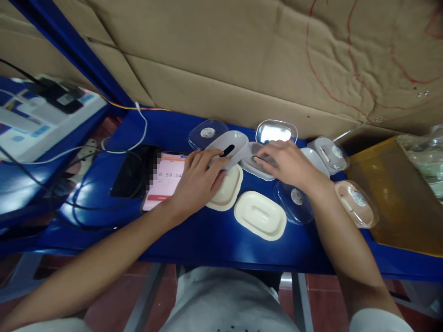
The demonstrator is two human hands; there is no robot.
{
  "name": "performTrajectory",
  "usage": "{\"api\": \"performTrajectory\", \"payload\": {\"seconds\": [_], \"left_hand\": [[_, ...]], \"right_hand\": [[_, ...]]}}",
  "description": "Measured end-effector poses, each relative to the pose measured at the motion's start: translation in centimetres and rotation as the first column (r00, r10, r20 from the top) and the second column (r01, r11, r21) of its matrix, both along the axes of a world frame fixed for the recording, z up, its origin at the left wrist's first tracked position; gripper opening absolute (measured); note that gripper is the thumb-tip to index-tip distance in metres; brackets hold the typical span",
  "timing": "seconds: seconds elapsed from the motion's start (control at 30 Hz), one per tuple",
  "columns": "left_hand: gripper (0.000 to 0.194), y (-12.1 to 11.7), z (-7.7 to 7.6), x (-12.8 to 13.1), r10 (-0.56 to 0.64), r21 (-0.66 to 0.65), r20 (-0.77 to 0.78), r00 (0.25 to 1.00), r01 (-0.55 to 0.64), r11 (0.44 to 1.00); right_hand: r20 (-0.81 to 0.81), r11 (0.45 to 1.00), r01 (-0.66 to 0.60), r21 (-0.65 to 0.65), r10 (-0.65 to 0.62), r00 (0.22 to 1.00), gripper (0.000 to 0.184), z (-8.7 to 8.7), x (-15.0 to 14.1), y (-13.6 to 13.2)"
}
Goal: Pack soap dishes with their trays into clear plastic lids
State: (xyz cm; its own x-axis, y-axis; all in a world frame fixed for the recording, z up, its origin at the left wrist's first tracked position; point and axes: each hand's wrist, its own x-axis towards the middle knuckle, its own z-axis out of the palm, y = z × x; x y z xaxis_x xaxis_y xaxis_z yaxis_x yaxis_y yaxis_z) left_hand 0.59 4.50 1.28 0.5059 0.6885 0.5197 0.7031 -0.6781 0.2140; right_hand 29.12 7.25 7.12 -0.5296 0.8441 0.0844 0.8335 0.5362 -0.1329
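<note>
My left hand (204,173) is closed on the near side of a white oval plastic box (238,143), which is tilted and has a dark elongated slot. My right hand (285,161) reaches over a second whitish oval box (251,168), with fingers bent at its edge; their exact grip is partly hidden. A cream oval tray (230,191) lies partly under my left hand. Nearer me lies another cream oval tray (260,216) with a raised middle. A clear lid (296,203) with a round sticker lies beside it, below my right wrist.
Behind are a clear stickered lid (207,131) and a shiny clear lid (277,131). Lidded boxes, one white (330,154) and one peach (355,203), stand right, near a cardboard carton (408,203). A phone (162,180) and cables lie left on the blue table (207,244).
</note>
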Motion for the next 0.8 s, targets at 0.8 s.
{"api": "performTrajectory", "payload": {"seconds": [0.8], "left_hand": [[0.049,-1.4,0.2,0.5,-0.179,-0.084,-0.096,0.979,0.171,0.982]], "right_hand": [[-0.248,0.971,0.241,0.000,-0.233,0.940,0.046,3.7,3.3,-1.7]]}}
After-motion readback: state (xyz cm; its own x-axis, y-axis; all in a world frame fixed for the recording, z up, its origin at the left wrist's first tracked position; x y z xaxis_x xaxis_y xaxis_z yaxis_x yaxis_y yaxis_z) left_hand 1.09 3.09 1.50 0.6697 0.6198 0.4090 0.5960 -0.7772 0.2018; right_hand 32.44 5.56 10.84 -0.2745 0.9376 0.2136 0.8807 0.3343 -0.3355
